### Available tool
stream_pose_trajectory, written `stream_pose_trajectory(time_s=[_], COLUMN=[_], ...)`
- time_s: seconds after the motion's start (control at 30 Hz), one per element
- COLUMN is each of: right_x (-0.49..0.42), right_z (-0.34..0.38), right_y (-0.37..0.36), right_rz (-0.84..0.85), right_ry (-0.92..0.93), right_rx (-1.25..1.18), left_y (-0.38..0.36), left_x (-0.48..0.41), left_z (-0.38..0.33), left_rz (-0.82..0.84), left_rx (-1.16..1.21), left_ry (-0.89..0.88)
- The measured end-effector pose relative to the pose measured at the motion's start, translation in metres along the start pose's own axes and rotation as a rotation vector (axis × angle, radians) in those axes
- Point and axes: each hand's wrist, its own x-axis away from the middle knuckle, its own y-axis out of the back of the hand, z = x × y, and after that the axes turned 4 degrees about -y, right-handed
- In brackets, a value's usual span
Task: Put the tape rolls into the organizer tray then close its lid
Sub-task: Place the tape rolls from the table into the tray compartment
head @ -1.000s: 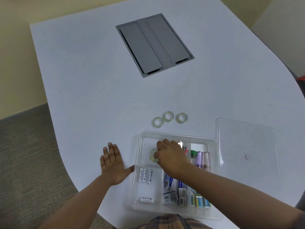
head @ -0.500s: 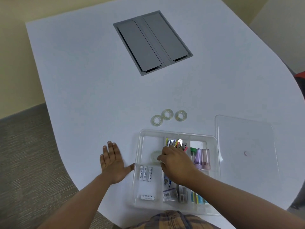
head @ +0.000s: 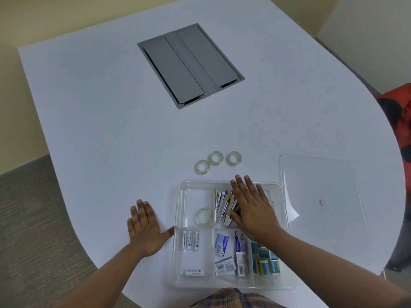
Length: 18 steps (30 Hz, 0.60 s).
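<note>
Now | tape roll point(head: 203, 216) in organizer tray point(head: 231, 183) — beside right hand point(head: 251, 210), untouched

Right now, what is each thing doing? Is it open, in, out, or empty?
Tray: open, no lid on.
Lid: off, flat on the table beside the tray.
Tape roll in tray: lying flat.
Three tape rolls: out on the table.
Left hand: flat, empty.
Right hand: open, empty, over the tray.

Even bright light, soft shadows, wide-angle edge distortion.
</note>
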Motion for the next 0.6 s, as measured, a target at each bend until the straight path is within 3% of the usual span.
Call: stream_pose_trajectory(time_s=[0.1, 0.27, 0.4, 0.53, 0.6], right_x=[0.000, 0.001, 0.000, 0.000, 0.000], right_z=[-0.001, -0.006, -0.007, -0.008, -0.008], right_y=[-0.006, -0.011, -0.013, -0.012, -0.011], right_rz=[-0.024, -0.045, -0.048, -0.043, -0.038], right_ry=[-0.008, 0.008, 0.022, 0.015, 0.015], right_rx=[-0.005, -0.044, -0.053, -0.066, -0.072], left_y=[0.009, 0.050, 0.071, 0.079, 0.078], left_x=[0.002, -0.001, -0.017, -0.040, -0.051], left_z=[-0.019, -0.077, -0.124, -0.160, -0.170], left_rz=[-0.120, -0.406, -0.450, -0.391, -0.334], left_rx=[0.165, 0.350, 0.282, 0.236, 0.066], left_ry=[-0.025, -0.331, -0.468, -0.334, -0.247])
